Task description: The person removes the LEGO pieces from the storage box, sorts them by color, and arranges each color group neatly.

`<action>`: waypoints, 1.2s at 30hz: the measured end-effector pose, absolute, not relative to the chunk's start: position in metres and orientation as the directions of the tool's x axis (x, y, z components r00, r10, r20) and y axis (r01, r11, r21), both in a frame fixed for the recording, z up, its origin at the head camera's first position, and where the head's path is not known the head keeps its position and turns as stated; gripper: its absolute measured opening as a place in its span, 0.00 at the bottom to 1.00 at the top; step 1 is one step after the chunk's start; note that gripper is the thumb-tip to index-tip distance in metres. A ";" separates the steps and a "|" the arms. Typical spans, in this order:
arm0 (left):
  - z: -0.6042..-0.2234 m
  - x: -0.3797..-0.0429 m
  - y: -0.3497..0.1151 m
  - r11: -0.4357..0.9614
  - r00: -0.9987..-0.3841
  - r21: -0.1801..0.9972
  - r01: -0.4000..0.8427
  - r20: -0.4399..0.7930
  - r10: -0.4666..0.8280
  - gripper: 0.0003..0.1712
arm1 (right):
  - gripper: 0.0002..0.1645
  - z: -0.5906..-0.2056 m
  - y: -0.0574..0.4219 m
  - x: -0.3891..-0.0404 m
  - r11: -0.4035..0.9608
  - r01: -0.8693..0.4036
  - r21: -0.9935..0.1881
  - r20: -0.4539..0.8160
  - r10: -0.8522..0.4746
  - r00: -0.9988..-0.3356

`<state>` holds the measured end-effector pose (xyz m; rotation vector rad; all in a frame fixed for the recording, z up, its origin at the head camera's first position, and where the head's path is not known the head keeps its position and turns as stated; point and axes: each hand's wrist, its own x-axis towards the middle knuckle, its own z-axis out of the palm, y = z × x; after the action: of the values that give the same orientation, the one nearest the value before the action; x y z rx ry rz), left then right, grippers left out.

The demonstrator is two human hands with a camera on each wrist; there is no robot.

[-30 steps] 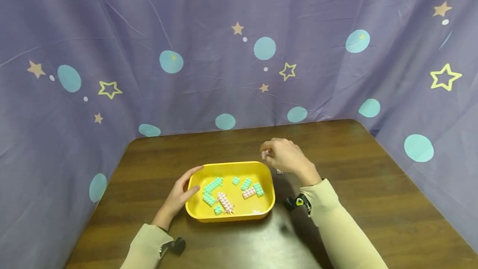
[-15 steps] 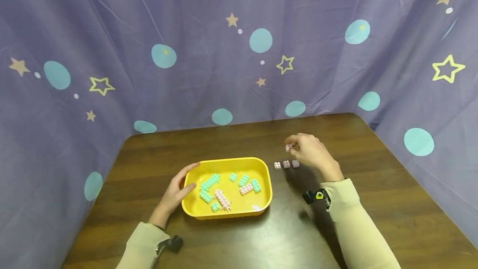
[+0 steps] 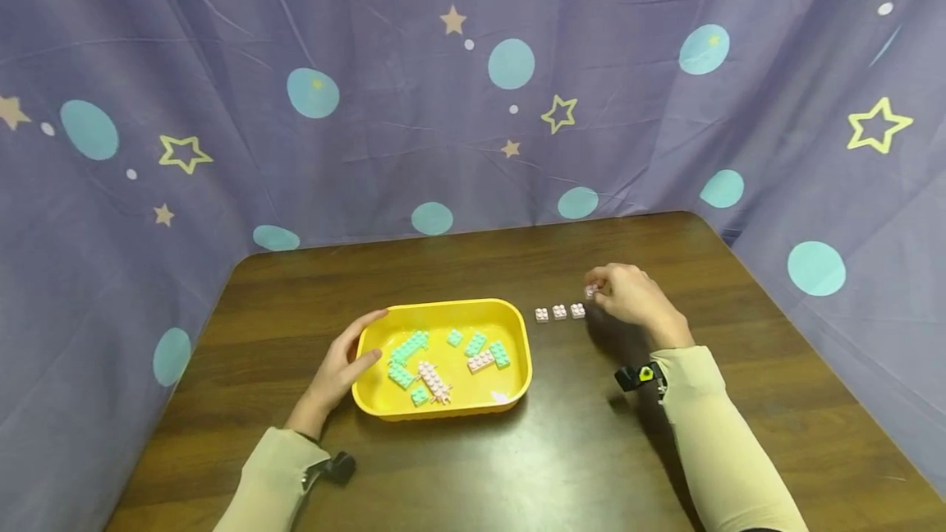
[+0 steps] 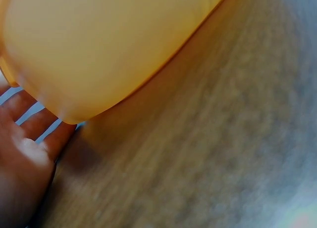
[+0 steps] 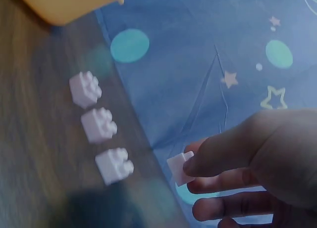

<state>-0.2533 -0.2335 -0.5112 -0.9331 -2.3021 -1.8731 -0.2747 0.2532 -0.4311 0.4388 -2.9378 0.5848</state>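
Observation:
My right hand pinches a small pale pink toy brick between thumb and finger, to the right of a row. That row is three similar pale pink bricks on the table, a left one, a middle one and a right one. At the left end of a yellow tray, my left hand holds the rim, thumb over the edge and fingers along the outside. Inside the tray lie several mint green bricks, a long pink piece and a pink brick.
The brown wooden table carries the tray and bricks. A purple curtain with stars and dots hangs behind its back edge. A small whitish spot shows near the tray's front right corner.
My right hand has moved right from beside the tray with the pink brick, past the row, and lowered toward the table. The left hand stays on the tray; the head view has shifted slightly.

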 end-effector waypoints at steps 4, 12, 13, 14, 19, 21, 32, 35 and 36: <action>-0.509 -0.252 -0.233 0.103 -0.823 0.881 0.462 0.382 0.420 0.33 | 0.15 -0.439 0.262 -0.275 0.887 -0.292 -0.359 0.148 -0.255 -0.956; -0.509 -0.250 -0.234 0.079 -0.816 0.881 0.466 0.393 0.424 0.32 | 0.15 -0.453 0.264 -0.280 0.885 -0.305 -0.351 0.126 -0.278 -0.952; -0.509 -0.250 -0.234 0.078 -0.815 0.881 0.467 0.394 0.426 0.33 | 0.15 -0.454 0.263 -0.280 0.886 -0.302 -0.351 0.121 -0.277 -0.953; -0.509 -0.249 -0.234 0.079 -0.815 0.881 0.467 0.394 0.424 0.32 | 0.15 -0.455 0.263 -0.280 0.889 -0.297 -0.348 0.118 -0.272 -0.955; -0.509 -0.249 -0.234 0.093 -0.815 0.874 0.476 0.399 0.420 0.32 | 0.14 -0.459 0.261 -0.279 0.895 -0.289 -0.340 0.109 -0.268 -0.957; -0.510 -0.249 -0.234 0.092 -0.811 0.872 0.480 0.402 0.424 0.32 | 0.15 -0.461 0.261 -0.279 0.900 -0.281 -0.334 0.103 -0.261 -0.960; -0.512 -0.248 -0.235 0.088 -0.813 0.873 0.480 0.406 0.418 0.32 | 0.15 -0.466 0.263 -0.276 0.901 -0.281 -0.330 0.089 -0.267 -0.960; -0.512 -0.249 -0.236 0.092 -0.817 0.875 0.476 0.401 0.414 0.32 | 0.15 -0.467 0.263 -0.276 0.900 -0.283 -0.332 0.097 -0.266 -0.959; -0.512 -0.249 -0.236 0.095 -0.818 0.874 0.476 0.401 0.412 0.32 | 0.15 -0.467 0.263 -0.276 0.900 -0.284 -0.332 0.100 -0.266 -0.959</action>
<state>-0.2493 -0.2358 -0.5118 -0.9277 -2.2849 -1.8589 -0.2764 0.2627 -0.4672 0.4356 -3.0108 0.5375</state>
